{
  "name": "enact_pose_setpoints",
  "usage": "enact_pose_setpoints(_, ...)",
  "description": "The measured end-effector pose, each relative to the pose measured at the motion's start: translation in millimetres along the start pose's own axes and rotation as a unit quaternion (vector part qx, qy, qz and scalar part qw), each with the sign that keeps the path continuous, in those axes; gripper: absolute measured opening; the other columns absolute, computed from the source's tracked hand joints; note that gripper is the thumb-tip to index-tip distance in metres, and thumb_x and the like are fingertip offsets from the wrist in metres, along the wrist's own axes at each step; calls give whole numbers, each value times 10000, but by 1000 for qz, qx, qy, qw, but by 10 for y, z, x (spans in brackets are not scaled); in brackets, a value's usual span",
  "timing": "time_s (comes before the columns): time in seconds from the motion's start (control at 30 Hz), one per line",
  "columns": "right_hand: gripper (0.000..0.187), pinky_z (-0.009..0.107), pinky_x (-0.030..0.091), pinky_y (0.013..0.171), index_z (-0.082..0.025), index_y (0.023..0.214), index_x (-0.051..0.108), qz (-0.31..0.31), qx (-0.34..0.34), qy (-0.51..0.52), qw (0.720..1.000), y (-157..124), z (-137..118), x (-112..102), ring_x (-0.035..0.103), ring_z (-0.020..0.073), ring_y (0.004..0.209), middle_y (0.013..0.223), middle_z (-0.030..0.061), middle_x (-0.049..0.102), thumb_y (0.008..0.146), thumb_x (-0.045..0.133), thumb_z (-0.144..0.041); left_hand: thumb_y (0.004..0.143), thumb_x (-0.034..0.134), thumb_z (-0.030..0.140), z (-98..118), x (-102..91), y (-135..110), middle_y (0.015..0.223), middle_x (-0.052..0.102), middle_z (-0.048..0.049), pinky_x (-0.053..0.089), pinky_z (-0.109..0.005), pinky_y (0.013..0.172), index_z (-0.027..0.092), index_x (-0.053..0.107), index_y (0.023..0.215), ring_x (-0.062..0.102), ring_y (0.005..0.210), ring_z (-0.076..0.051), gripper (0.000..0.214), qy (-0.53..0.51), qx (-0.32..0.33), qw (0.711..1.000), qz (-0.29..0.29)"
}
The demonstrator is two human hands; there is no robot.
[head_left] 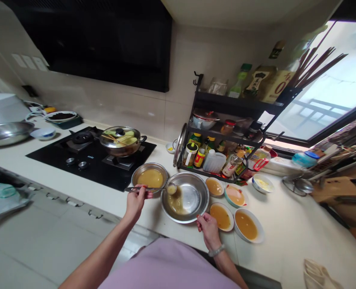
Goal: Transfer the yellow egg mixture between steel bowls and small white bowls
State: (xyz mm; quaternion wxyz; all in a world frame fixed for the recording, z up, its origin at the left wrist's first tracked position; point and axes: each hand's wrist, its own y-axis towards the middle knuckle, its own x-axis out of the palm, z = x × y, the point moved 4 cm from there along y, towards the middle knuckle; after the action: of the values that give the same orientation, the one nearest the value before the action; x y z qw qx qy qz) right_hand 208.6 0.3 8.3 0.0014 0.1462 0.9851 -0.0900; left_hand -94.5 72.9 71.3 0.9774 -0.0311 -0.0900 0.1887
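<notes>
My left hand (136, 199) is closed round the handle of a metal ladle (171, 188), whose bowl is over the left side of a wide metal basin (198, 185). Cloudy yellowish liquid (177, 202) pools on that side of the basin. At the basin's near right rim, my right hand (208, 228) has its fingers closed on the edge. Left of the basin, a smaller metal bowl (132, 180) holds more yellow-brown liquid, and the ladle's handle crosses its near edge. Several bowls of orange-brown liquid stand to the right, among them a white oval one (261, 239).
A lidded pan (120, 150) with green pieces sits on the black cooktop (90, 171). Behind the basin stands a black rack (241, 100) with bottles and jars. A small bowl (270, 189) with pale pieces is at right; a cloth (316, 275) lies near the front edge.
</notes>
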Motion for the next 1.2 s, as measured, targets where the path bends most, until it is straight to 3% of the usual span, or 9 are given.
enact_pose_setpoints(0.43, 304, 229, 297, 415, -207, 483, 483, 0, 1, -6, 1000, -29, -60, 20, 394, 95, 400, 428, -32, 488, 655, 650, -393, 781, 544, 339, 316, -492, 256, 580, 673, -26, 591, -356, 621, 148, 578, 856, 690, 531, -204, 208, 66, 64, 990, 105)
enact_pose_setpoints(0.63, 312, 229, 293, 414, -207, 478, 487, 3, 1, -5, 1000, -38, -73, 26, 394, 94, 394, 424, -33, 489, 649, 658, -404, 843, 500, 373, 351, -538, 198, 663, 677, -39, 553, -286, 579, 173, 595, 938, 695, 592, -196, 240, 223, 186, 953, 85)
enact_pose_setpoints(0.77, 307, 230, 295, 416, -206, 482, 498, 2, 3, 4, 1000, -53, -68, 34, 394, 95, 397, 429, -33, 490, 647, 664, -404, 852, 517, 334, 397, -474, 88, 829, 669, -63, 542, -281, 660, 189, 621, 924, 687, 678, -175, 192, 296, 314, 901, 37)
enact_pose_setpoints(0.87, 300, 229, 296, 418, -205, 482, 500, 3, 4, 6, 1000, -68, -68, 41, 395, 95, 397, 429, -34, 491, 647, 665, -394, 856, 523, 300, 421, -391, -14, 849, 654, -69, 536, -296, 716, 193, 626, 935, 678, 711, -180, 167, 303, 349, 887, 19)
enact_pose_setpoints(1.07, 292, 228, 294, 417, -201, 478, 505, 6, 6, 8, 1000, -89, -78, 55, 396, 93, 395, 426, -32, 493, 637, 656, -393, 866, 512, 289, 247, -61, -242, 784, 654, -46, 546, -285, 644, 204, 611, 957, 666, 641, -171, 159, 232, 278, 930, -66)
enact_pose_setpoints(1.2, 292, 227, 286, 413, -201, 477, 501, 11, 8, 12, 1000, -92, -76, 59, 392, 91, 387, 421, -33, 490, 632, 657, -394, 851, 528, 303, 17, 187, -392, 761, 638, -35, 551, -276, 608, 209, 626, 911, 654, 629, -159, 149, 213, 251, 929, -172)
